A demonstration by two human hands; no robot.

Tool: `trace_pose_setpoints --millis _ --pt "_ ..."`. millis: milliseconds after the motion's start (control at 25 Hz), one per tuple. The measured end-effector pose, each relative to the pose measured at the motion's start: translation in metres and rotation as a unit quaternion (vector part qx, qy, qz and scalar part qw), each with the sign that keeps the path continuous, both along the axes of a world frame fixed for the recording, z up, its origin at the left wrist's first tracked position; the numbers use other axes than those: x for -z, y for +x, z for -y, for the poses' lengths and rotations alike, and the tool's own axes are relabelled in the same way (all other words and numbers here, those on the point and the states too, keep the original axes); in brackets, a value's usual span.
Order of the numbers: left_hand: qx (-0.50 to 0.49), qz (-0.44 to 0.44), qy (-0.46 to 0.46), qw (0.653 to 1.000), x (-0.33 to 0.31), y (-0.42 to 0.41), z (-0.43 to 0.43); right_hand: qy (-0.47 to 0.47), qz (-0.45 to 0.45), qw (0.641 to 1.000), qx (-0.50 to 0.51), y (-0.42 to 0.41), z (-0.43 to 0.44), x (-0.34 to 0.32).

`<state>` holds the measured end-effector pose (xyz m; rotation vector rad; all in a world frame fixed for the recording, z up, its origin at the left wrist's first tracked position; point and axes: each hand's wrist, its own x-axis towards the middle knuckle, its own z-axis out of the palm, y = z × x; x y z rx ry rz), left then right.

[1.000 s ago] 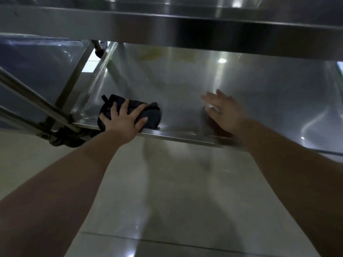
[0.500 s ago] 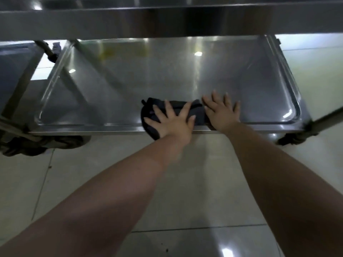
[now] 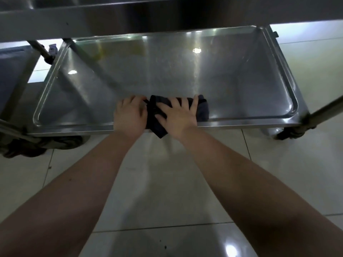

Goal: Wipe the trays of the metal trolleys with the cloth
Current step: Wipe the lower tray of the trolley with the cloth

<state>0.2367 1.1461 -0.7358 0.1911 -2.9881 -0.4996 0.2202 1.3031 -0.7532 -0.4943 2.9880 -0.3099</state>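
Nearest, below both forearms, is tiled floor point(image 3: 167, 182). Just past it, under the wrists, runs the near rim of the trolley's lower tray point(image 3: 74, 125). The dark cloth point(image 3: 203, 111) lies bunched on that rim, and one corner droops over the edge between the wrists. The right hand point(image 3: 178, 117) lies flat on it with fingers spread, pressing down. The left hand point(image 3: 130, 115) sits touching its left end with fingers curled, apparently pinching a fold there. The cloth looks soft, light and limp, so it will probably fold and slide easily over the slick steel. A broad palm on top should drive it best, with a pinch at one end to stop it unrolling. Beyond the fingertips the tray floor stretches away, shiny and streaked. Above and beyond the hands is the upper tray point(image 3: 167, 13).
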Motion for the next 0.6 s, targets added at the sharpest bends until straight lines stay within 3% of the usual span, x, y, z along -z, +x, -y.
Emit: trace_pose_setpoints --millis 160,240,400,520,600 --pt "0.081 0.004 0.013 0.997 0.023 -0.001 -0.016 0.003 -0.032 0.999 0.021 -0.009 -0.063 0.012" --pt "0.123 0.022 -0.029 0.992 0.032 -0.007 -0.03 0.039 -0.05 0.996 0.071 -0.018 -0.126 0.018" --pt "0.129 0.043 -0.122 0.983 0.047 -0.012 -0.045 0.095 0.003 0.975 0.199 -0.022 -0.248 0.011" --pt "0.116 0.025 -0.132 0.984 0.051 -0.012 -0.048 0.106 -0.001 0.965 0.24 -0.021 -0.218 0.01" --pt "0.114 0.012 -0.128 0.985 0.052 -0.012 -0.048 0.1 -0.01 0.978 0.183 -0.017 -0.153 0.014"
